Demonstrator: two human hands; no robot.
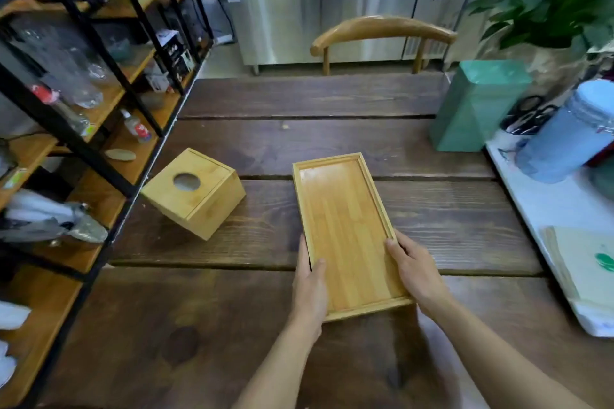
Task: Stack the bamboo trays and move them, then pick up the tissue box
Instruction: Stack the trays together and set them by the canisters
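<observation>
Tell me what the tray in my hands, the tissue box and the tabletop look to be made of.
Tray: looks like bamboo, pale honey strips running lengthwise, smooth with a slight sheen, probably sealed. Tissue box: the same light bamboo look, matte, with a round hole on top. Table: dark-stained wood planks, with visible grain and gaps between boards. Both hands, left and right, hold the tray's long sides.

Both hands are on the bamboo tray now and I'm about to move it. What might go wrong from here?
1. The left hand and right hand both grip the bamboo tray near its close end, so the far end may dip when lifted.
2. The tissue box sits close on the left; a leftward swing might knock it.
3. Whether a second tray lies beneath cannot be told; if so, it might slide loose.
</observation>
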